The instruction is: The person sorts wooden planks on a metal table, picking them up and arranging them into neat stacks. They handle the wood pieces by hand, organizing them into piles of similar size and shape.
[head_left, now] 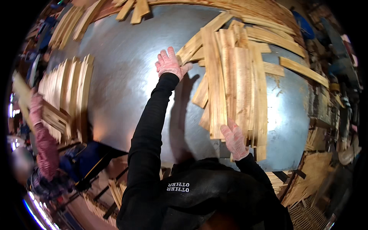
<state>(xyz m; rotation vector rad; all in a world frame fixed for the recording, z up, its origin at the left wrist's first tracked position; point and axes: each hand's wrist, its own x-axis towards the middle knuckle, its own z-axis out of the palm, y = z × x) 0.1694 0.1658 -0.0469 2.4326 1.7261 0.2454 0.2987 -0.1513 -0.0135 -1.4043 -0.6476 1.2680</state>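
Note:
My left hand [168, 64], in a pinkish-white work glove, reaches out over the metal tabletop with its fingers spread. Its thumb side meets the near end of a wooden slat [190, 46] that lies slantwise. At the near end of a long wooden board [215, 82], my right hand [234, 141], gloved alike, holds the board by its corner; the fingers underneath are hidden. That board lies lengthwise on top of a loose pile, beside several other boards [242, 84]. Shorter pieces [201, 92] stick out from under the pile on its left.
A grey metal table [126, 50] spreads under everything. At left, a co-worker's gloved hand [36, 103] holds slats beside a row of stacked boards [65, 82]. More slats [276, 40] lie at the far right, and one [303, 71] crosses the right edge. Slats [140, 11] also lie at the back.

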